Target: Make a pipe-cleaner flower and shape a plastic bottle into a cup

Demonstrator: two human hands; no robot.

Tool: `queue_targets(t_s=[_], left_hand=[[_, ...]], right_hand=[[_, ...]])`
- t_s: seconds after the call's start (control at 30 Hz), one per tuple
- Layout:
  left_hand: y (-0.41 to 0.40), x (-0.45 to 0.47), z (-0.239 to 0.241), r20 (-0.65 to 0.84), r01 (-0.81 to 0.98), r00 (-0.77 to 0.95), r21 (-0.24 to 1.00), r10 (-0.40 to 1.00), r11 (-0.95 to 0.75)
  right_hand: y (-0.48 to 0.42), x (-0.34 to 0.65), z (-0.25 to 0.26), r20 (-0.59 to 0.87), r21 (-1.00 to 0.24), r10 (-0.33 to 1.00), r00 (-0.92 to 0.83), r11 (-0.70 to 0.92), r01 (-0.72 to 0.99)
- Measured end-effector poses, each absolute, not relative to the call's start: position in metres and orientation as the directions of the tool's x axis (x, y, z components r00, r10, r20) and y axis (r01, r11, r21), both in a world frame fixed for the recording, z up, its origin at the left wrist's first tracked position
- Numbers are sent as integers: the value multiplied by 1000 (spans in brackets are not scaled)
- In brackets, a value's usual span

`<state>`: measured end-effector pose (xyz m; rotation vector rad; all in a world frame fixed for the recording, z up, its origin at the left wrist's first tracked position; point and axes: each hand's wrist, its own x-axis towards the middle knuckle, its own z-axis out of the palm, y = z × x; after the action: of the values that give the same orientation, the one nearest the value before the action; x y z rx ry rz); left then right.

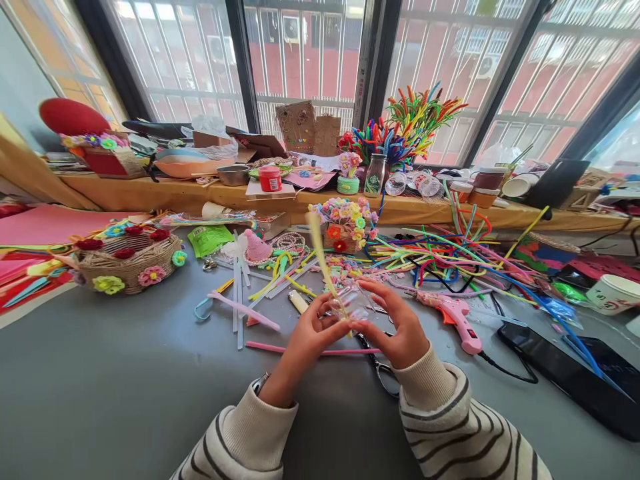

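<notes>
My left hand [306, 340] and my right hand [395, 323] meet over the grey table [125, 387]. Between their fingertips sits a small clear plastic piece [351, 303]. A pale yellow pipe cleaner [323, 257] rises from it, up and to the left, blurred by motion. Both hands pinch this small piece from either side. Under my right hand lie scissors [383, 373] and a pink pipe cleaner [270, 347].
A pink glue gun [453, 317] lies right of my hands, its cable running to the right. A woven basket with flowers [127, 260] stands at the left. Loose pipe cleaners [450, 257] cover the middle right. A black phone [570, 373] lies at the right. A cluttered wooden shelf [165, 193] runs behind.
</notes>
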<state>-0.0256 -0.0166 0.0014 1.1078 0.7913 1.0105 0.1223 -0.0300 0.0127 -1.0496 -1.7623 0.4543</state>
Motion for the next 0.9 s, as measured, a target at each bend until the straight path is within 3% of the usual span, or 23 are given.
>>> queue_targets(t_s=[0.1, 0.2, 0.4, 0.53, 0.7, 0.9], left_hand=[[-19, -27, 8, -31, -408, 391, 890, 920, 204], [-21, -26, 10, -29, -524, 423, 807, 906, 271], [-21, -23, 9, -113, -561, 485, 721, 867, 408], [-21, -22, 11, -95, -565, 553, 687, 828, 457], [-21, -22, 13, -107, -556, 566, 682, 817, 474], [-21, -23, 13, -120, -569, 552, 669, 825, 478]], right_hand=[[-32, 121, 13, 543, -669, 816, -199, 564, 484], [-31, 117, 11, 622, -566, 752, -218, 624, 539], [-29, 113, 7, 678, -484, 712, -181, 618, 619], [-28, 116, 9, 612, -594, 764, -207, 616, 517], [-26, 117, 8, 496, -812, 849, -184, 528, 250], [-24, 113, -1, 484, -858, 868, -107, 495, 137]])
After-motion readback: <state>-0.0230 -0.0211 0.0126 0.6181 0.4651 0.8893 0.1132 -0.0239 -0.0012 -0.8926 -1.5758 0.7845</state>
